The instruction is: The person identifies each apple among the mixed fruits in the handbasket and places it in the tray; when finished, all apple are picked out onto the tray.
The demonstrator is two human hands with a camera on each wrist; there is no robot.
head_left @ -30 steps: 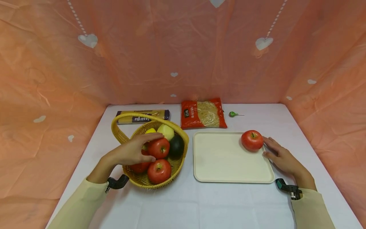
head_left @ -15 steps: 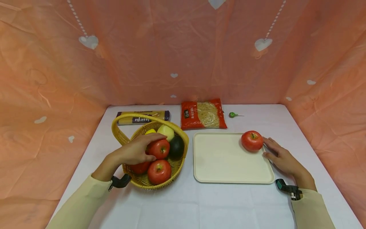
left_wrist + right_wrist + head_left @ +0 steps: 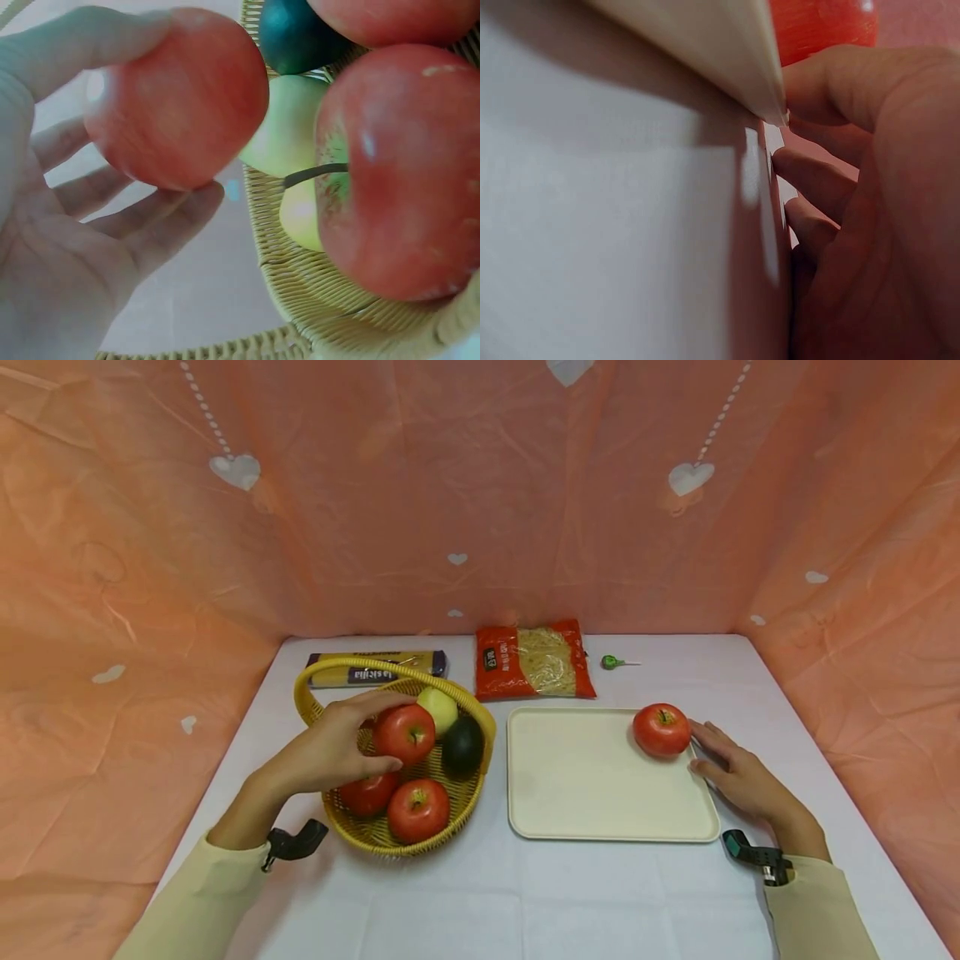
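In the head view my left hand (image 3: 341,745) holds a red apple (image 3: 405,735) between thumb and fingers, over the left part of the yellow wicker basket (image 3: 471,797). The left wrist view shows this apple (image 3: 187,105) against the fingertips, with the thumb across it. Two more red apples lie at the basket's near side, one (image 3: 418,811) in front and one (image 3: 369,795) partly under my hand. My right hand (image 3: 742,777) rests at the right edge of the cream tray (image 3: 592,777), its thumb touching the rim. Near its fingertips a red apple (image 3: 662,730) sits on the tray's far right corner.
A pale green fruit (image 3: 438,710) and a dark green avocado-like fruit (image 3: 462,746) lie in the basket, whose handle (image 3: 360,662) arches over the back. Behind stand a pasta packet (image 3: 337,670), a red noodle bag (image 3: 534,660) and a green lollipop (image 3: 611,662).
My left hand has closed round the apple and shifted it up and leftward, away from the avocado-like fruit. The right hand and tray have stayed put.
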